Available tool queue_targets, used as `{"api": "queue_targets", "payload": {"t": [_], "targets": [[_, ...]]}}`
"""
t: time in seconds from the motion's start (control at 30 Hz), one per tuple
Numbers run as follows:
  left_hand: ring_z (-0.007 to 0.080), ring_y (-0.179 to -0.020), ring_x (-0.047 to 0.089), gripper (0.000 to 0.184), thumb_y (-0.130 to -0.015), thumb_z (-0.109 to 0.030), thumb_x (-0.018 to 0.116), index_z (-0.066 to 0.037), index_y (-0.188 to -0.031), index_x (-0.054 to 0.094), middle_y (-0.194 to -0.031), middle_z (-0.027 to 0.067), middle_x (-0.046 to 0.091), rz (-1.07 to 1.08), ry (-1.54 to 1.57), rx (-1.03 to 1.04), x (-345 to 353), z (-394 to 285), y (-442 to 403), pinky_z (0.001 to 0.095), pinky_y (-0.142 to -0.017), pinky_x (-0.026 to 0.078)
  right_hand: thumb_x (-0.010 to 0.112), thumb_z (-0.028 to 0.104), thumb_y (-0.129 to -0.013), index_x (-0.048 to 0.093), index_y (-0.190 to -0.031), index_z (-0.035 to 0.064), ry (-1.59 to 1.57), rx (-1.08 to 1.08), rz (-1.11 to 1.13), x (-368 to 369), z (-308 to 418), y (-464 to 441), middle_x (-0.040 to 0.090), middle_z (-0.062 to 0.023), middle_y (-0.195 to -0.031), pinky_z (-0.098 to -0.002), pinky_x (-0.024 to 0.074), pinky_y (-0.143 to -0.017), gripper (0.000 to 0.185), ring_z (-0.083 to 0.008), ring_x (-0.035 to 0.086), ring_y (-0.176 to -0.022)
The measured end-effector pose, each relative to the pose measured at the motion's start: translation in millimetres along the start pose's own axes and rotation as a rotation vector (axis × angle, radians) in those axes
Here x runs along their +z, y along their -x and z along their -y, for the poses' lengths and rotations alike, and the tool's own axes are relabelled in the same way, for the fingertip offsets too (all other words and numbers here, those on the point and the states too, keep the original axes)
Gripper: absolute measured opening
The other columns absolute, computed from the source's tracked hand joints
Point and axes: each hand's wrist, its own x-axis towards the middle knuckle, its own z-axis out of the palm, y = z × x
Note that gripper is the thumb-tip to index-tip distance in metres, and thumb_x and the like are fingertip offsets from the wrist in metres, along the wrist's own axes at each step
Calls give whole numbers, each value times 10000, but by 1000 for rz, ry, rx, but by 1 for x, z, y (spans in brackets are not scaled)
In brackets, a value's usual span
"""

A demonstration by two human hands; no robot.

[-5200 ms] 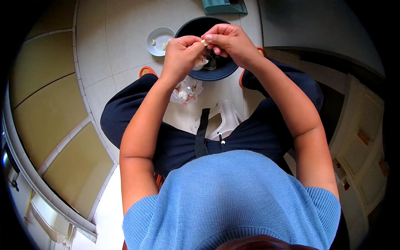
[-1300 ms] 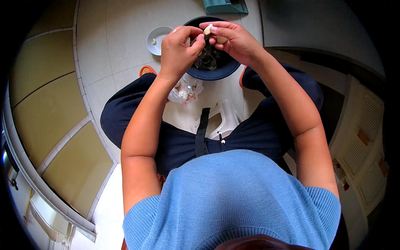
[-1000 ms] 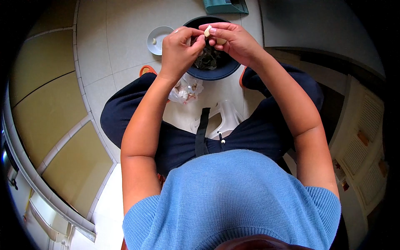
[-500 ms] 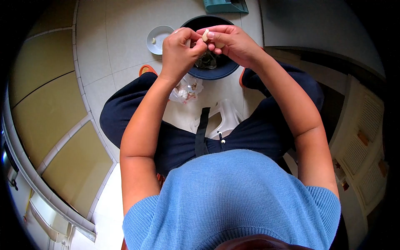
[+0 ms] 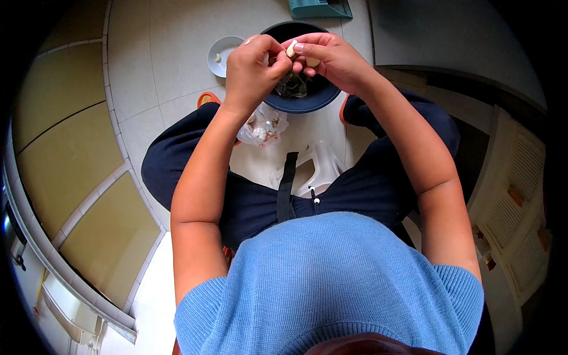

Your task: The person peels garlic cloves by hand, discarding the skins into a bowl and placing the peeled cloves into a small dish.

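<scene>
Over the dark bin [image 5: 313, 102], my two hands meet around a pale garlic clove [image 5: 291, 48]. My right hand [image 5: 337, 59] pinches the clove between thumb and forefinger. A second pale piece, seemingly another clove [image 5: 312, 61], is tucked against its curled fingers. My left hand [image 5: 253, 70] is closed in a pinch, its thumb and fingertips against the clove's near side; any bit of skin between them is too small to see. Left of the bin, a white plate [image 5: 214, 66] holds one small pale clove [image 5: 218, 57].
A clear plastic bag [image 5: 260, 131] with garlic bulbs lies on the floor before the bin. Dark scraps [image 5: 293, 87] show inside the bin. A white plastic stool [image 5: 322, 163] is between my legs, and a teal dustpan [image 5: 320, 8] lies beyond.
My left hand has shifted and turned slightly, its fingers still at the clove. The right hand stays almost in place, with its lower fingers moved a little.
</scene>
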Motion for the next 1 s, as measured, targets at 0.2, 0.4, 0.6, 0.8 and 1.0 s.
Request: {"api": "queue_targets", "payload": {"t": [0.2,0.4,0.6,0.8,1.0], "targets": [[243,-603,577,100,-676,-97,649,-25,-699,584,-650,103,577,-9,-55,28,-1,-1,-1,323,-557,460,551,172,-894,631,-1047,8,88,-7,-19,0,1,1,641,-38,-865,-173,439,-595,238,-73,582,-702],[156,-611,575,75,-728,-68,640,-4,-764,625,-676,90,602,-49,-89,-40,-6,3,-2,263,-582,455,538,142,-896,603,-1085,-11,31,-18,-52,-3,0,-1,642,-61,-892,-168,450,-590,252,-67,573,-695],[251,-606,592,98,-702,-103,638,-17,-748,647,-695,131,612,-17,-27,-42,4,9,2,329,-583,470,529,119,-900,571,-1122,-28,-52,-63,-93,-5,0,-3,638,-79,-906,-163,460,-579,270,-61,565,-685],[218,-601,597,142,-733,-145,646,-6,-763,649,-685,126,617,72,-24,-136,1,-1,3,304,-587,471,544,145,-900,597,-1082,-22,16,-86,-116,-4,-1,-2,638,-63,-874,-161,440,-566,253,-54,555,-674],[83,-734,584,233,-818,-180,660,7,-955,659,-825,43,661,79,607,-454,3,-3,0,229,-676,473,572,169,-887,632,-979,1,77,-65,-88,-3,1,0,641,-53,-830,-161,405,-515,201,-46,535,-630]]}}
